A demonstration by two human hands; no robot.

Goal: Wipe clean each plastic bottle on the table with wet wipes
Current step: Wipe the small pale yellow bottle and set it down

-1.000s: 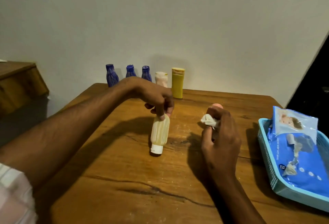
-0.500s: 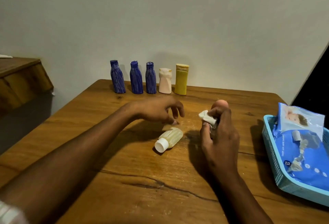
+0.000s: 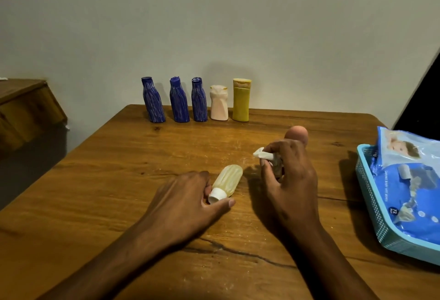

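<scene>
A pale yellow bottle (image 3: 228, 179) with a white cap lies on its side on the wooden table (image 3: 114, 168). My left hand (image 3: 188, 202) pinches its cap between thumb and fingers. To its right, my right hand (image 3: 290, 180) is closed on a crumpled white wet wipe (image 3: 262, 154). A rounded pink top (image 3: 296, 134) shows just behind that hand; I cannot tell if it is held. Along the far edge stand three blue bottles (image 3: 179, 102), a pale pink bottle (image 3: 219, 104) and a yellow bottle (image 3: 241, 101).
A light blue basket (image 3: 371, 206) at the table's right edge holds a blue pack of wet wipes (image 3: 409, 180). A wooden piece of furniture (image 3: 26, 106) stands off the table to the left. A wall rises close behind the bottle row.
The pale yellow bottle went from upright under my left hand to lying on its side. My left hand let go, then came down onto its cap. My right hand has barely moved.
</scene>
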